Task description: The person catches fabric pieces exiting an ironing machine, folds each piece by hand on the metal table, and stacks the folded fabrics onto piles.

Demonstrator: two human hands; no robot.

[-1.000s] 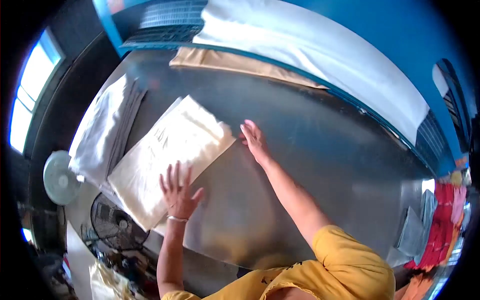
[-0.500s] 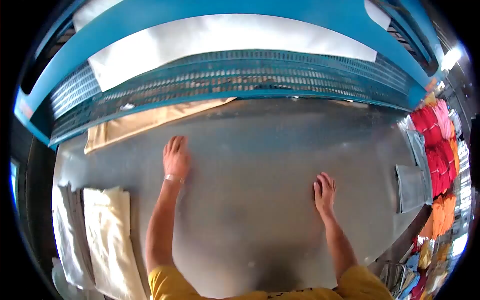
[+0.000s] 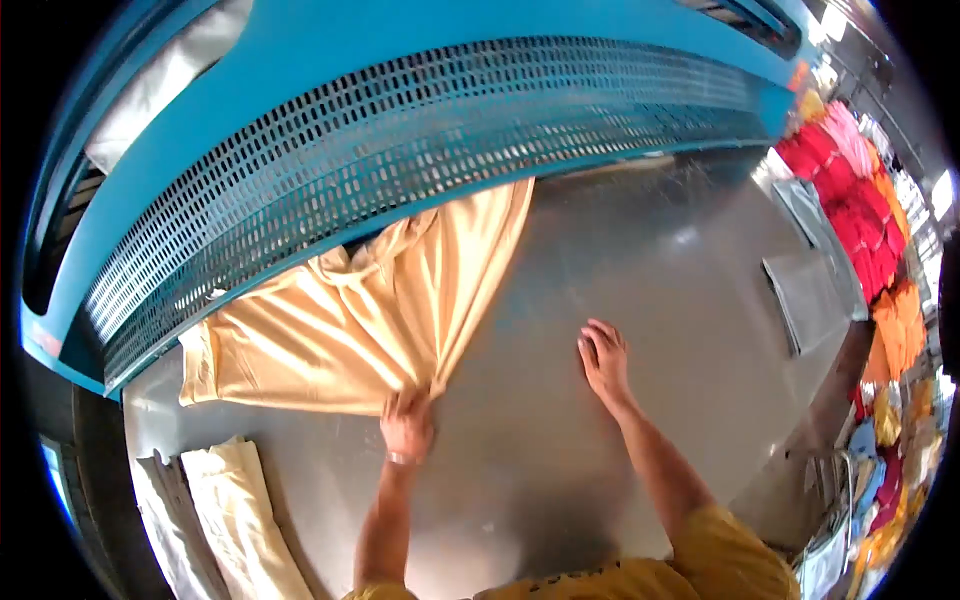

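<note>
A tan cloth stretches out from under the slotted blue guard onto the metal table. My left hand is closed on its near edge, and folds fan out from that grip. To the right, my right hand rests over the bare metal with its fingers slightly bent and apart, holding nothing. The far edge of the tan cloth is hidden beneath the guard.
The blue machine with its perforated guard spans the back. Folded cream cloth and grey cloth lie at the left front. Grey folded cloth sits at the right edge, beside red cloth and orange cloth.
My left hand has taken hold of the tan cloth and drawn it out toward me. The white cloth across the machine is gone from the middle. The cream cloth was let go at the left. The view has turned.
</note>
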